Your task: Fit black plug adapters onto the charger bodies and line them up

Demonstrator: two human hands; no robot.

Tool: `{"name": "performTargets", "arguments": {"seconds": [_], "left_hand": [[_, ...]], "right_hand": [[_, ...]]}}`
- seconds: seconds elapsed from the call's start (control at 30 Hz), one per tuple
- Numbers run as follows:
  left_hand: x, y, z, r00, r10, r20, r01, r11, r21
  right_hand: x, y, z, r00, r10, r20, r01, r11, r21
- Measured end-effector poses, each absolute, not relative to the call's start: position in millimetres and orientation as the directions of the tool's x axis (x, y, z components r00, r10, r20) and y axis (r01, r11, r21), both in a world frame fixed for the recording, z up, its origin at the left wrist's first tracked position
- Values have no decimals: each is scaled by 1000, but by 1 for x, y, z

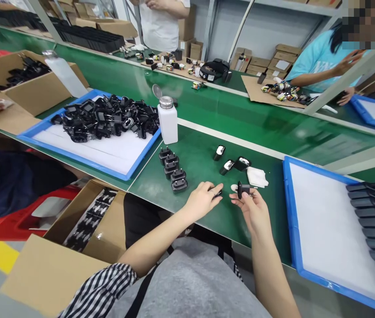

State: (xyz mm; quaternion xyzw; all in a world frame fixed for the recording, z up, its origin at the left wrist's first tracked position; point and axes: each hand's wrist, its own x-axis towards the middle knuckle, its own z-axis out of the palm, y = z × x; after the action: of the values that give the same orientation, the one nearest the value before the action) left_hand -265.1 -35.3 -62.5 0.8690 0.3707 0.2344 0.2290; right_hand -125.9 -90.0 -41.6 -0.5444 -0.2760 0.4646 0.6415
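My right hand [252,207] holds a black plug adapter [243,189] by its body, pins pointing right, just above the green table. My left hand [203,199] rests on the table with its fingers closed around a small black part [217,192] that is mostly hidden. A white cloth [257,177] lies just beyond my right hand. Three loose black adapters [229,166] lie past it. A short row of several black adapters [173,169] stands to the left of my left hand.
A white dispenser bottle [168,119] stands beside a blue tray [84,157] heaped with black adapters. Another blue tray [293,229] at right holds stacked black parts. Cardboard boxes sit below the table edge. Other people work at left and across the green belt.
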Motion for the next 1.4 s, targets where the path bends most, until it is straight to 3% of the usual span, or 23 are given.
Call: {"name": "performTargets", "arguments": {"seconds": [0.13, 0.3, 0.4, 0.6, 0.67, 0.77, 0.87, 0.97, 1.13, 1.4], "left_hand": [[-266, -34, -67, 575, 775, 262, 469, -575, 670], [-270, -33, -65, 486, 873, 49, 444, -295, 846], [-274, -31, -65, 513, 858, 27, 339, -232, 912], [-283, -31, -64, 513, 849, 123, 319, -322, 891], [-284, -32, -64, 513, 851, 117, 304, -307, 902], [-284, -33, -64, 517, 851, 92, 287, -274, 918], [-284, -32, -65, 512, 855, 82, 295, -265, 918], [-284, -31, -65, 507, 858, 86, 321, -281, 904], [-286, -32, -59, 516, 844, 144, 361, -367, 858], [-286, -32, -53, 523, 838, 160, 468, -438, 768]], "right_hand": [[-126, -90, -47, 422, 889, -178, -310, -43, -950], [-130, -83, -48, 404, 902, -152, -185, -82, -979], [-134, -78, -46, 381, 915, -129, -131, -85, -988], [-133, -71, -43, 225, 933, -281, -398, -176, -901], [-133, -71, -44, 266, 935, -233, -271, -159, -949], [-134, -74, -46, 330, 944, -2, 159, -57, -986], [-137, -77, -46, 193, 967, 166, 526, 41, -850], [-140, -79, -45, 52, 970, 238, 722, 128, -680], [-140, -81, -41, -27, 961, 274, 810, 182, -558], [-142, -81, -40, 15, 967, 254, 767, 152, -624]]}}
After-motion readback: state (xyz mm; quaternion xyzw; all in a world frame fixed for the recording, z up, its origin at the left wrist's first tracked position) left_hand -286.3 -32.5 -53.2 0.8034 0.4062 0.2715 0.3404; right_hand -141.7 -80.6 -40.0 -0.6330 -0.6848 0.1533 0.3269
